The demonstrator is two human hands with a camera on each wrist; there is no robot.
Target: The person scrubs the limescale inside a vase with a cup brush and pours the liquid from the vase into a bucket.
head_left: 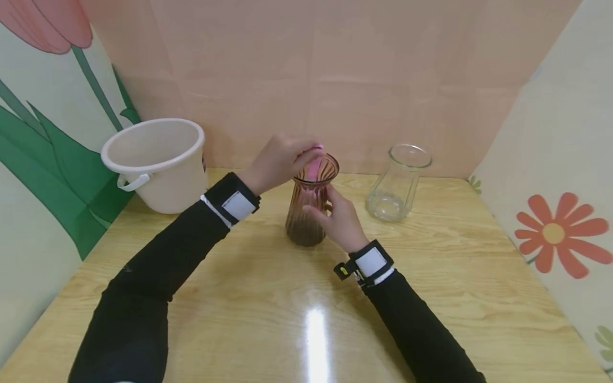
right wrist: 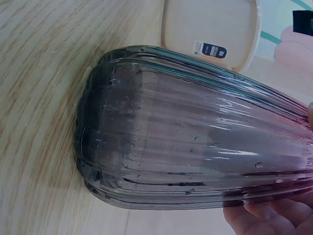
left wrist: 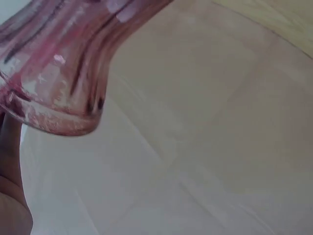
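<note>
The right hand curls round the side of the pink vase, which stands on the table. The left hand is at the vase's top, its fingers bent round a pink thing poking into the mouth. Only the right wrist view shows a sticker on the bucket.

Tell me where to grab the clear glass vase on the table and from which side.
Grip the clear vase at its narrow neck just under the flared rim, coming from the near side. It stands upright and alone, the body widens below, and the neck looks slim enough for fingers to wrap round. The wall stands close behind it.
</note>
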